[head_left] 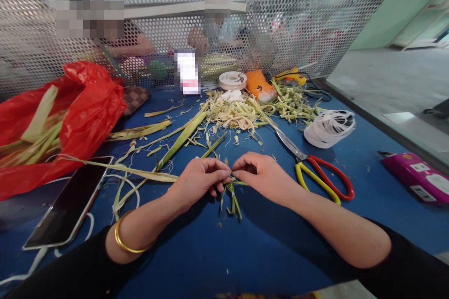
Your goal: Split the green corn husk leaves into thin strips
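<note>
The left hand (203,176) appears to pinch the upper end of a small green husk bundle (232,195); the right hand (261,175) is closed fingertip to thumb, on something too fine to tell. The bundle lies just on the near-edge side of both, left hand seemingly nearer. Its long axis and splayed ends point toward the counter's (210,261) near edge.
</note>
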`<state>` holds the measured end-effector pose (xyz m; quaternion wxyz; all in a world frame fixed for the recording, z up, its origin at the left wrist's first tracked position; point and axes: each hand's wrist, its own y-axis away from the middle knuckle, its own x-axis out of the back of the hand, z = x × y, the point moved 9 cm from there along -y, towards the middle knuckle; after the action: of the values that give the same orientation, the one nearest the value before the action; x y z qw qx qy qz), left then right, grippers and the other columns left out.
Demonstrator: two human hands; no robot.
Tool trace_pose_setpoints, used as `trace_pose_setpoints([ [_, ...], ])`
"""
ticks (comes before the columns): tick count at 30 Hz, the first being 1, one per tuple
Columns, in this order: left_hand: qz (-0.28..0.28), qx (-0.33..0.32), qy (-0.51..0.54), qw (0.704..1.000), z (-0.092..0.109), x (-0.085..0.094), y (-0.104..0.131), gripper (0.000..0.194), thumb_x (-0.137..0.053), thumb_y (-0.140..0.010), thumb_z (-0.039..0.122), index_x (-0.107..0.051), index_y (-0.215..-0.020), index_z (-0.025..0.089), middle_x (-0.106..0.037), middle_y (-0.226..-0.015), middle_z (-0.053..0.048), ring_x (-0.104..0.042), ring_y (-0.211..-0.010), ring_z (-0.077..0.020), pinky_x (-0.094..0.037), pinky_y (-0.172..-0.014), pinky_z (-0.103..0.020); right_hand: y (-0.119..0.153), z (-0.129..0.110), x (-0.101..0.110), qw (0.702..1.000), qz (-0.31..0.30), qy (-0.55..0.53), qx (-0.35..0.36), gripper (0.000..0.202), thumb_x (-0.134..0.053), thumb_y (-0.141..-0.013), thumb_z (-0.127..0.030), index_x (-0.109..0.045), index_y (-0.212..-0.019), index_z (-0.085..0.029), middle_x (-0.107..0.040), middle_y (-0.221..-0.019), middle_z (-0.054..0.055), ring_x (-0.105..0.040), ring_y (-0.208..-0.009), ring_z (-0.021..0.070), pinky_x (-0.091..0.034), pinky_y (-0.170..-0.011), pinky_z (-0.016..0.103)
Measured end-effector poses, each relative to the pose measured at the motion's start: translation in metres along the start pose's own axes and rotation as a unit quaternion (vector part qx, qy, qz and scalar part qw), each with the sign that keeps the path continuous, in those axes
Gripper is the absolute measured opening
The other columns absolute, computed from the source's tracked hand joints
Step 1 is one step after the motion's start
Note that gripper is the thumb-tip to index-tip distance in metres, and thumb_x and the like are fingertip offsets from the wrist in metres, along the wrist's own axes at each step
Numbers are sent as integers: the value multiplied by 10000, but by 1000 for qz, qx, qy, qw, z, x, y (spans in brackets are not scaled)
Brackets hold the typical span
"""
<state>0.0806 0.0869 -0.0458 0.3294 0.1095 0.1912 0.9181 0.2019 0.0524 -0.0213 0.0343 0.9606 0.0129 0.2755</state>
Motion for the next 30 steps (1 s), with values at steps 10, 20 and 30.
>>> trace_pose_setpoints([
  [10,-5,-9,3,1000,0,-1,-2,178,-662,-747,298,-631,-783,126,-642,-674,-1,-542,-502,-68,-436,-435,-164,0,2,-5,999,-21,45,-1,101,-633,-758,-236,-667,-684,-176,-607,-681,-11,-510,-606,108,-369,-553,236],
  [20,25,4,0,1000,-2,5,-2,133,-703,-681,222,-657,-764,128,-586,-503,33,-525,-462,-73,-427,-422,-158,2,-9,-6,997,-70,13,17,72,-593,-738,-168,-627,-675,-176,-572,-656,-35,-490,-576,83,-375,-536,210],
  [30,8,-29,-64,998,7,3,-1,114,-705,-681,246,-642,-704,153,-592,-513,41,-529,-483,-71,-384,-440,-153,-2,-4,-4,995,-3,-74,60,367,-455,-807,-69,-497,-1134,-229,-691,-1015,16,-617,-684,110,-466,-614,242],
])
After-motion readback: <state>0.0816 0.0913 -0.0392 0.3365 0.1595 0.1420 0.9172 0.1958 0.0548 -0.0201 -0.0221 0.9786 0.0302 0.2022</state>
